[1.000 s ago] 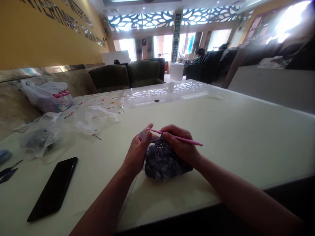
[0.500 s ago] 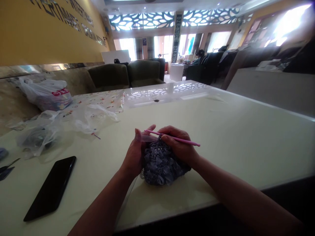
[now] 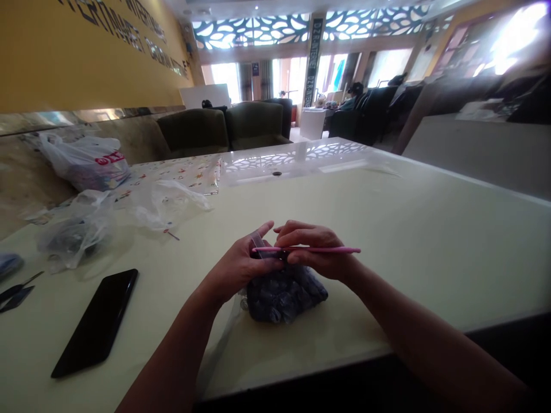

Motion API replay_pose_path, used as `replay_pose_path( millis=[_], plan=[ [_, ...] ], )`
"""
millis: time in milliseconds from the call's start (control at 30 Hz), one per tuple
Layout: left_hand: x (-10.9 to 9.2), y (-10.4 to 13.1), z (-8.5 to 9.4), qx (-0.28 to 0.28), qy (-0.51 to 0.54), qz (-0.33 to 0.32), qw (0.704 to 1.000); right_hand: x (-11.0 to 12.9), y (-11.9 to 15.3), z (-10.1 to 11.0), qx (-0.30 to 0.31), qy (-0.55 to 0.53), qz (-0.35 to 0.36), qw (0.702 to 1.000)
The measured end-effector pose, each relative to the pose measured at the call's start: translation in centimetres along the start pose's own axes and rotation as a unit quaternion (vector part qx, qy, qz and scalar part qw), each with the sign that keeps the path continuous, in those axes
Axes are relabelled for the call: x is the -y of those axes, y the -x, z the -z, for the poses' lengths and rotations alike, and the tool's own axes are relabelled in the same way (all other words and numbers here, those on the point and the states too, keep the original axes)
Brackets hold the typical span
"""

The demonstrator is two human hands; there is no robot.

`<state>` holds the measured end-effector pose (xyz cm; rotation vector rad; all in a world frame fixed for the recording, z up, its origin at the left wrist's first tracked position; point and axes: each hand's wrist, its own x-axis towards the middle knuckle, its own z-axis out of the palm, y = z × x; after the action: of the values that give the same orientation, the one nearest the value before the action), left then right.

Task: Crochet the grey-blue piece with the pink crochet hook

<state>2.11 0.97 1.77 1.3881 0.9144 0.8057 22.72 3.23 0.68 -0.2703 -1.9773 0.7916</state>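
Observation:
A pink crochet hook (image 3: 329, 250) lies almost level in my right hand (image 3: 316, 246), pinched between thumb and fingers. Its tip points left, over the top edge of a dark grey-blue crocheted piece (image 3: 286, 295) with ruffled, ribbon-like tufts. My left hand (image 3: 241, 264) grips that piece at its upper left, thumb pressed along the edge and index finger stretched up. A sheer ribbon strand (image 3: 258, 241) runs over the left fingers near the hook tip. The piece rests on the table just below both hands. Some fingers are hidden behind it.
A black phone (image 3: 97, 321) lies left of my left arm. Small scissors (image 3: 19, 292) are at the far left. Thin plastic bags (image 3: 166, 203) and a fuller white bag (image 3: 86, 160) stand on the pale table (image 3: 413, 246). Dark armchairs (image 3: 258, 126) are beyond it.
My left thumb has come down from upright onto the piece's edge. The hook has turned from slanted to nearly level, and the piece is more covered by my hands. The view has shifted slightly.

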Motion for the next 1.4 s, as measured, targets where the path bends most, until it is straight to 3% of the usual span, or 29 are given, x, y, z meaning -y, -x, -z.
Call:
replay_pose_path(
  millis=[133, 267, 533, 767, 933, 1033, 1167, 1267, 1400],
  plan=[
    [-0.4, 0.2, -0.1, -0.023, -0.045, -0.023, 0.998, 0.7, -0.4, 1.3, 0.09, 0.023, -0.023, 0.995],
    [-0.6, 0.3, -0.2, -0.06, -0.072, -0.028, 0.995, 1.3, -0.6, 1.9, 0.134, 0.066, -0.056, 0.987],
    [0.3, 0.0, -0.3, -0.118, -0.164, -0.046, 0.978, 1.4, -0.6, 1.9, 0.178, 0.162, -0.026, 0.97],
    [0.6, -0.2, -1.0, -0.175, -0.326, -0.05, 0.928, 1.4, -0.4, 1.4, 0.185, 0.226, -0.024, 0.956],
    [0.9, -0.3, -1.9, -0.218, -0.353, -0.073, 0.907, 0.8, -0.3, 0.5, 0.204, 0.349, -0.032, 0.914],
    [1.3, -0.3, -2.1, -0.257, -0.313, -0.087, 0.91, -0.3, -0.2, -0.8, 0.17, 0.435, -0.006, 0.884],
    [1.9, -0.5, -2.0, -0.256, -0.131, -0.059, 0.956, -1.4, 0.1, -2.6, 0.057, 0.514, 0.043, 0.855],
    [2.1, -0.8, -1.6, -0.178, 0.054, -0.001, 0.983, -1.5, 0.4, -3.1, -0.006, 0.531, 0.062, 0.845],
    [1.9, -0.8, -1.0, -0.048, 0.203, 0.049, 0.977, -0.9, 0.4, -2.5, -0.023, 0.485, 0.138, 0.863]
  ],
)
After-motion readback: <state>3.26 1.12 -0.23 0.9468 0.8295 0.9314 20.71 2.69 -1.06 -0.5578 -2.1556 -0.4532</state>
